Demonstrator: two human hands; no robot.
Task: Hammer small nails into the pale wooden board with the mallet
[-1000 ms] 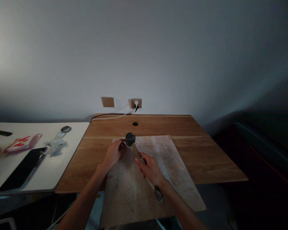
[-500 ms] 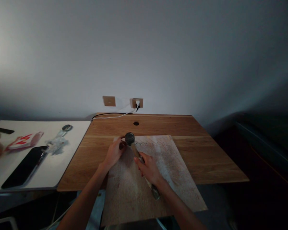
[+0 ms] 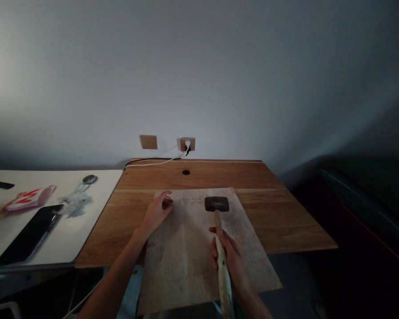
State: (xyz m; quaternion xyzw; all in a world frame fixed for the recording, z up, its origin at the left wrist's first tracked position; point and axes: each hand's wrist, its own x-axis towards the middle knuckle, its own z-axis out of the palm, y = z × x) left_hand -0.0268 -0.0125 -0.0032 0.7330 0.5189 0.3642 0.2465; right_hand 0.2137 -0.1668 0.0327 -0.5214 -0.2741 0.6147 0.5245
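A mallet [image 3: 224, 279] with a dark block head and a worn pale wooden handle is in my right hand [image 3: 231, 252], which wraps the upper handle. Its head hovers over or rests on the right part of a worn wooden board [image 3: 182, 261]; I cannot tell which. At the board's far left corner lies my left hand [image 3: 158, 210], fingers curled and tips together. Whatever they pinch is too small to make out. Beside those fingertips, several small shiny nail-like bits [image 3: 192, 200] form a row along the board's far edge.
The board overhangs the front of a wooden tabletop [image 3: 113, 221] with a cable hole [image 3: 185, 172]. On the white table [image 3: 83, 230] at left are a phone [image 3: 28, 235], clear plastic packaging [image 3: 75, 204] and a red-and-white packet [image 3: 29, 198]. Cords run to a wall socket [image 3: 186, 144].
My right hand has swung the mallet right, away from my left hand, and its head has turned broadside. My left hand stays at the board's far left corner. The view has shifted slightly.
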